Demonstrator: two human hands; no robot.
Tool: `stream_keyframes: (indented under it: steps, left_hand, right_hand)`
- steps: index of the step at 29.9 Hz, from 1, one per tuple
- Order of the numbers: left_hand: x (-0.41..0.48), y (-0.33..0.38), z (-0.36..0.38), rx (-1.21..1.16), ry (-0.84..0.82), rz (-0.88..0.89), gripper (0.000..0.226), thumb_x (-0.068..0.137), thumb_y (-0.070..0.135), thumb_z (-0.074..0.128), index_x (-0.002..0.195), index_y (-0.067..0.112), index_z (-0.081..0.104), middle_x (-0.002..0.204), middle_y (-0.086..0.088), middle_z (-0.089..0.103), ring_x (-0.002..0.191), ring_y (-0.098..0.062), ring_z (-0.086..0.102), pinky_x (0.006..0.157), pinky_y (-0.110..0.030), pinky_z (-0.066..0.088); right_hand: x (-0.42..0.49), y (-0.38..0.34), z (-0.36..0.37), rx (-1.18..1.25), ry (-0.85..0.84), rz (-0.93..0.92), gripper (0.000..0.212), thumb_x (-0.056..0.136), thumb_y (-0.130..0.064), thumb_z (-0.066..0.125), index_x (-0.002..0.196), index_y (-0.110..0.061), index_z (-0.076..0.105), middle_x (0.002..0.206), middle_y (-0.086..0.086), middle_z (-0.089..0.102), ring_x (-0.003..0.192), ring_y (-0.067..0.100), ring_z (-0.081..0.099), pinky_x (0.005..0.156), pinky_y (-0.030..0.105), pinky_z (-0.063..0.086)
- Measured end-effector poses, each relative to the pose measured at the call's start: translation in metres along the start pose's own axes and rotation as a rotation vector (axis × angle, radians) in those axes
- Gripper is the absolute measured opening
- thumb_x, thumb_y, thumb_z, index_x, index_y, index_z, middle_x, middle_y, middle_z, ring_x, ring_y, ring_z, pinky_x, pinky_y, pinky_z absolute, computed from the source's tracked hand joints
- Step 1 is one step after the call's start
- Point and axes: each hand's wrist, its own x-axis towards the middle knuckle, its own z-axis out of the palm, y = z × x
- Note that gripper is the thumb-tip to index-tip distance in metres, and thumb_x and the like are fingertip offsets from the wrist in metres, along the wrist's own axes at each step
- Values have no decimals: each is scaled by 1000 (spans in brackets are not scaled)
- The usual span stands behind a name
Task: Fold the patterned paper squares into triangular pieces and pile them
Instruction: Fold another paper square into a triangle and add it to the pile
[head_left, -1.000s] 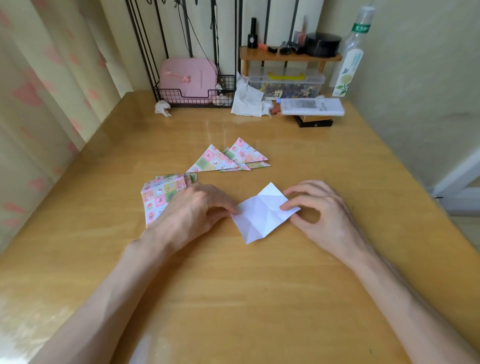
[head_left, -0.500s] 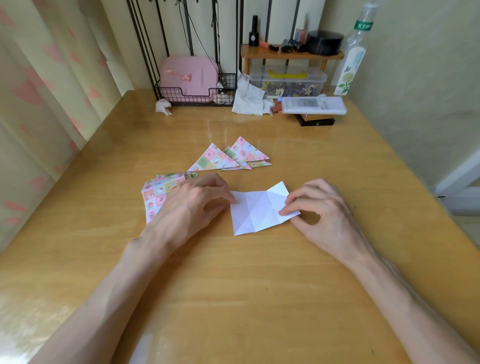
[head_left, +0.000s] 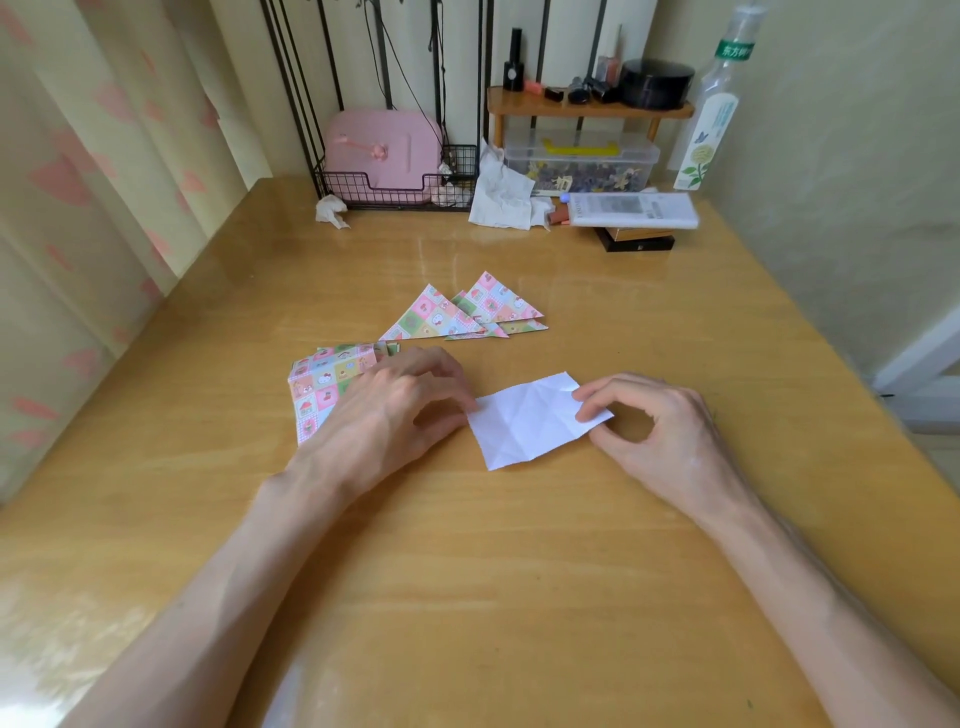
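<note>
A single wide-angle head-worn view looks forward and down along the glossy yellow wooden surface (head_left: 519, 597), close over the left hand (head_left: 395, 410) and right hand (head_left: 660, 431), facing the black wire rack (head_left: 363, 195) at its far edge.

The left hand (head_left: 387, 410) hides the right side of the patterned squares (head_left: 322, 382); the wire rack (head_left: 358, 188) runs past the top edge.

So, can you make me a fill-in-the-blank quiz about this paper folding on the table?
The creased sheet, held at its corners by the left hand and right hand, shows its ___ side up.
The folded pieces beyond the hands are shaped like ___.
The stack of patterned squares lies partly under the ___ hand.
Missing: white; triangles; left.
</note>
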Motion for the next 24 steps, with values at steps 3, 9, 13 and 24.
stream_keyframes:
  steps: [3, 9, 13, 24]
  left_hand:
    - [0, 1, 1, -15, -7, 27, 12, 92, 32, 69, 101, 34, 76, 113, 17, 64, 102, -11, 63, 67, -34, 53]
    - [1, 9, 0, 18, -14, 67, 8, 93, 28, 73, 98, 33, 77, 100, 18, 70, 84, -12, 67, 59, -31, 51]
    - [1, 10, -2, 19, -6, 61, 7, 94, 31, 71, 97, 32, 77, 99, 18, 71, 86, -10, 66, 59, -29, 50]
    - [1, 12, -3, -44, -102, 4, 24, 87, 56, 68, 94, 35, 78, 101, 21, 67, 94, -6, 62, 64, -18, 40]
  right_hand:
    - [0, 1, 1, 17, -8, 11, 28, 77, 9, 74, 83, -18, 72, 104, -16, 74, 100, 2, 69, 87, 18, 50]
    - [2, 1, 6, -137, -34, -173, 26, 76, -10, 79, 97, -25, 77, 120, -11, 65, 121, 17, 53, 102, 36, 41]
    - [2, -8, 12, -245, -6, -272, 16, 75, -25, 79, 90, -28, 79, 116, -10, 65, 117, 23, 54, 93, 39, 36]
    - [2, -5, 18, -35, -157, -217, 3, 92, -27, 76, 90, -24, 77, 91, -17, 68, 88, 9, 62, 85, 39, 48]
